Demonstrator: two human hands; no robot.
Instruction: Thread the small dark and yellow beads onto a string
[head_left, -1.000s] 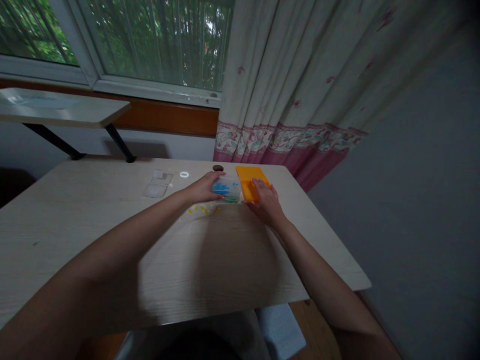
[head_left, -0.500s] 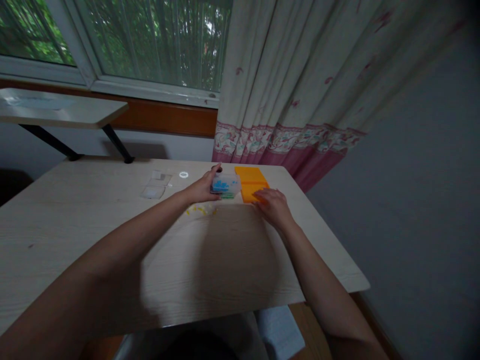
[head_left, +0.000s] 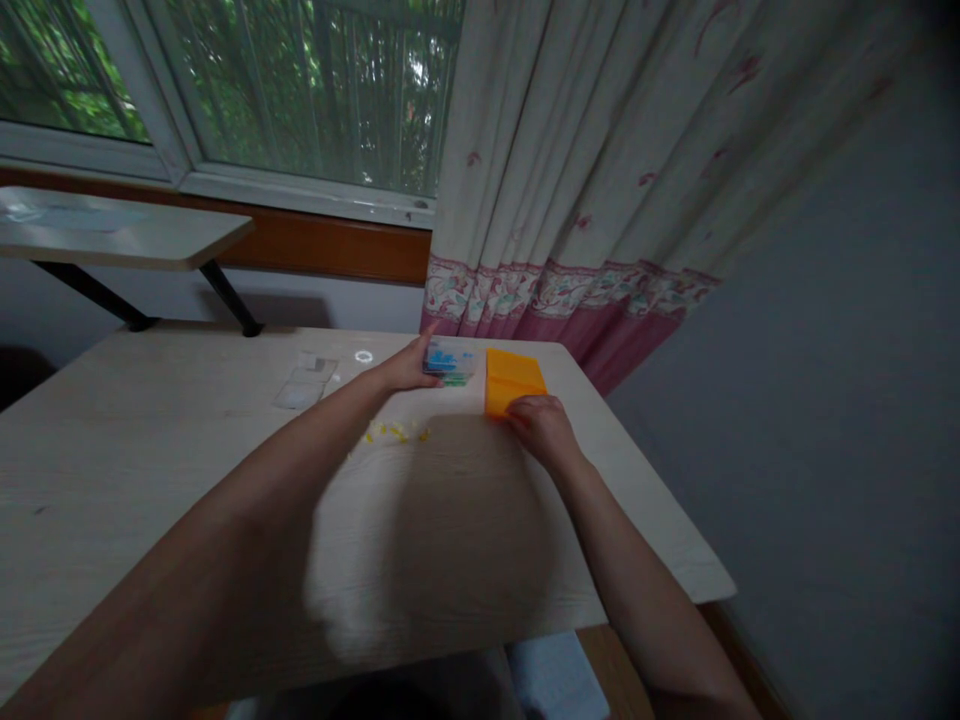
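My left hand [head_left: 409, 368] is closed round the left end of a clear plastic box [head_left: 454, 357] near the back of the table. Small blue pieces show inside it, and green ones at its lower edge. To the right, an orange sheet [head_left: 517, 372] with a crease across it is pinched at its near edge by my right hand [head_left: 546, 425]. The sheet looks partly raised; whether it is paper or cloth I cannot tell. A scatter of small yellow pieces [head_left: 399, 432] lies in front of the box.
Flat clear plastic packets [head_left: 306, 383] and a white ring [head_left: 364, 357] lie left of my left hand. A raised shelf [head_left: 135, 235] on black legs stands at the back left. A curtain [head_left: 555, 290] hangs behind the table [head_left: 465, 530], with a wall at right.
My right hand has gone from resting on the orange sheet to pinching its near edge; the sheet has shifted right. My left hand and the box have moved slightly left.
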